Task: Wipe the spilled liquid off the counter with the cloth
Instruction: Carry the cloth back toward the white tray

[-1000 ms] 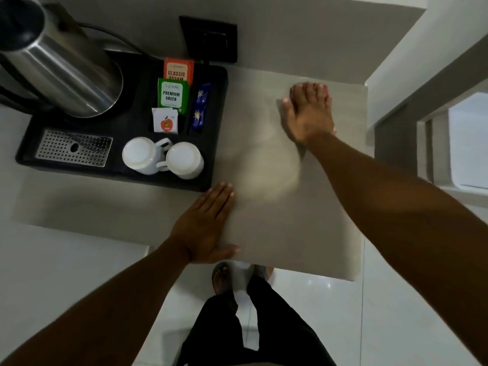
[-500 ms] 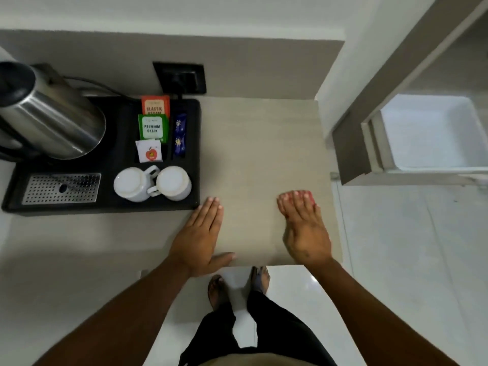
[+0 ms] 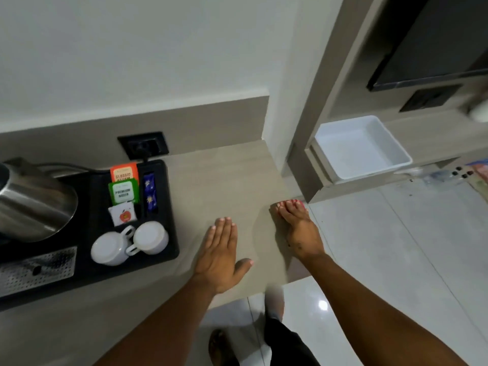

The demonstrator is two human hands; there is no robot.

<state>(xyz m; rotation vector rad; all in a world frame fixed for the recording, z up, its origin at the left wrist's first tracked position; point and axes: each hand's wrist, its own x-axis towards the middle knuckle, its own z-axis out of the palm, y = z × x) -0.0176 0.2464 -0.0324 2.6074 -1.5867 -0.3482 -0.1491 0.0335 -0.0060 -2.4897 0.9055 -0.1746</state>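
Pink-red cloth (image 3: 295, 202) shows only as a sliver past the fingertips of the right hand (image 3: 299, 228), which lies flat on it, fingers together, pressing it to the right edge of the pale beige stone-look counter (image 3: 227, 180). No liquid is visible on the surface. The risk, as I judge it, is pushing moisture or the cloth itself off that edge onto the glossy white floor tiles (image 3: 396, 247). The left hand (image 3: 219, 252) rests flat and empty, fingers straight, near the black tray (image 3: 169, 225) of white cups (image 3: 129, 244); a careless sweep could jostle it.

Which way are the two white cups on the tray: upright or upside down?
Cannot tell: the two white cups show only pale round faces, rim or base, on the black tray.
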